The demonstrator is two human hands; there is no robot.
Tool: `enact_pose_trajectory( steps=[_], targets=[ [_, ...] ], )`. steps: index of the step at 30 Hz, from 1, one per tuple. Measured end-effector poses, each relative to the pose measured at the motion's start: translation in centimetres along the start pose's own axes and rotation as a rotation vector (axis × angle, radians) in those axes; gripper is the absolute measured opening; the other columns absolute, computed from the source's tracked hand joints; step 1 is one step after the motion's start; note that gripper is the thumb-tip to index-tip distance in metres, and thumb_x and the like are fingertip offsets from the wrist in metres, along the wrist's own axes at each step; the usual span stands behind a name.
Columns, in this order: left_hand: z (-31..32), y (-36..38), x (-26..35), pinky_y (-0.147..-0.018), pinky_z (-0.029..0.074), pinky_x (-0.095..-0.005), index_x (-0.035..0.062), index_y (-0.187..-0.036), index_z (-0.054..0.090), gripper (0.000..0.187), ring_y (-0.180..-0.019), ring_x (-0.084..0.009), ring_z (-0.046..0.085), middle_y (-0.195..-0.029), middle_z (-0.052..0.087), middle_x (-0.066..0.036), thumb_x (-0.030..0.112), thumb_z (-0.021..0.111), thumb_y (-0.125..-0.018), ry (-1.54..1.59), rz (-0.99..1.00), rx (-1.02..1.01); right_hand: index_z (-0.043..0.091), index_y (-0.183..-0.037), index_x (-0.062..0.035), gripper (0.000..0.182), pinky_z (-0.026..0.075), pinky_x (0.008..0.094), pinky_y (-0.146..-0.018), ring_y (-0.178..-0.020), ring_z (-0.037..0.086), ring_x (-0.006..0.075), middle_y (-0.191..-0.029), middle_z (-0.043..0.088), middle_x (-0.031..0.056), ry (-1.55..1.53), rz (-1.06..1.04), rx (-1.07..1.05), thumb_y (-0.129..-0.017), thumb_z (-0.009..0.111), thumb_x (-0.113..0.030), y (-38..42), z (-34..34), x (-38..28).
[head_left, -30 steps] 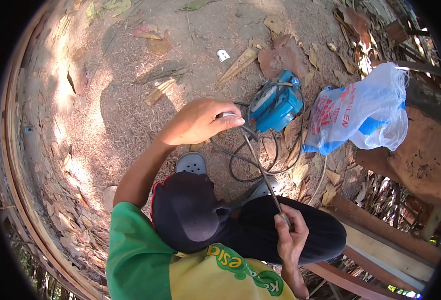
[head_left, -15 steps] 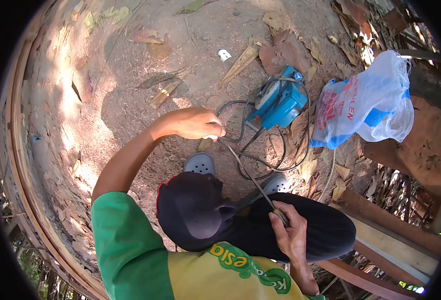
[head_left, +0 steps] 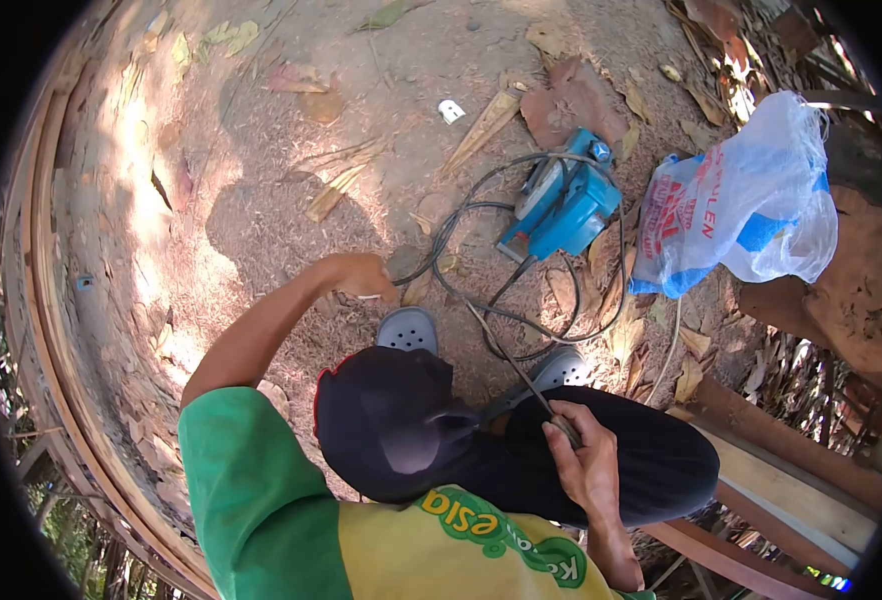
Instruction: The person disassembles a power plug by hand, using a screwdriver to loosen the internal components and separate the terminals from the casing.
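My left hand (head_left: 364, 277) is closed on the black power cord (head_left: 476, 206) of a blue electric hand planer (head_left: 569, 205), which lies on the ground ahead. The cord loops from the planer to my left fingers and coils beside it. Over my dark-trousered knee, my right hand (head_left: 583, 455) grips another length of the cord, running up towards the coil. A dark rounded end, perhaps the plug, shows at my right thumb; its far side is hidden by the fingers. Between the hands are my grey clogs (head_left: 408, 330).
A white and blue plastic bag (head_left: 736, 200) stands right of the planer. Wooden boards (head_left: 776, 490) lie at lower right, near a brown slab (head_left: 851, 290). Dry leaves (head_left: 481, 132) and a small white piece (head_left: 450, 111) lie on the shavings-strewn ground. Long timber (head_left: 46, 300) edges the left side.
My left hand has moved left and slightly down, drawing the cord into a wider loop. My right hand has stayed nearly in place, and the cord from it now curves more.
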State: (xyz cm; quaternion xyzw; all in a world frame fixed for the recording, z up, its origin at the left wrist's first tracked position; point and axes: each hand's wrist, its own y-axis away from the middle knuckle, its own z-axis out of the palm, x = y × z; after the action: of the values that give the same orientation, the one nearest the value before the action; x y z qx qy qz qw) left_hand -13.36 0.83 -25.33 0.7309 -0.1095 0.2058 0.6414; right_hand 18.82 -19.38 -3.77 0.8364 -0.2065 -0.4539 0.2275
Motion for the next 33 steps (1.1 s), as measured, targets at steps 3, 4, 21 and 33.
enact_pose_trajectory(
  steps=[3,4,21,33],
  targets=[
    [2.1,0.3,-1.1,-0.068,0.057,-0.0310,0.0017,-0.097,0.069,0.036,-0.073,-0.0165,0.066,-0.081,0.068,-0.007,0.036,0.066,-0.088,0.485,-0.106,-0.010,0.064,-0.113,0.0025,0.026,0.045,0.0238,-0.064,-0.069,0.053,0.0068,-0.078,0.063,0.0048,-0.012,0.023,-0.010,-0.090,0.066,-0.009,0.0,-0.2,0.1],
    [3.0,0.7,-1.0,-0.065,0.057,-0.0296,0.0017,-0.096,0.069,0.035,-0.069,-0.0145,0.065,-0.079,0.067,-0.006,0.035,0.065,-0.090,0.637,-0.147,0.004,0.064,-0.114,0.0025,0.027,0.045,0.0236,-0.064,-0.070,0.053,0.0066,-0.078,0.063,0.0047,-0.015,0.039,-0.017,-0.090,0.067,-0.010,0.0,-0.3,0.1],
    [9.7,1.8,3.3,-0.059,0.054,-0.0276,-0.0011,-0.102,0.069,0.032,-0.065,-0.0144,0.064,-0.078,0.068,-0.008,0.023,0.048,-0.099,1.339,-0.075,-0.081,0.064,-0.113,0.0024,0.044,0.052,0.0479,-0.078,-0.087,0.067,0.0465,-0.088,0.069,0.0282,0.101,-0.052,0.219,-0.086,0.065,-0.031,-22.4,13.6,0.5],
    [6.9,5.0,7.0,-0.065,0.055,-0.0307,0.0056,-0.102,0.064,0.019,-0.076,-0.0158,0.066,-0.091,0.066,-0.006,0.022,0.057,-0.096,1.433,0.202,0.102,0.060,-0.119,0.0019,0.035,0.042,0.0272,-0.048,-0.057,0.055,0.0103,-0.076,0.066,0.0059,-0.659,-0.407,0.301,-0.096,0.059,-0.024,-28.8,11.2,-9.6]
  ],
)
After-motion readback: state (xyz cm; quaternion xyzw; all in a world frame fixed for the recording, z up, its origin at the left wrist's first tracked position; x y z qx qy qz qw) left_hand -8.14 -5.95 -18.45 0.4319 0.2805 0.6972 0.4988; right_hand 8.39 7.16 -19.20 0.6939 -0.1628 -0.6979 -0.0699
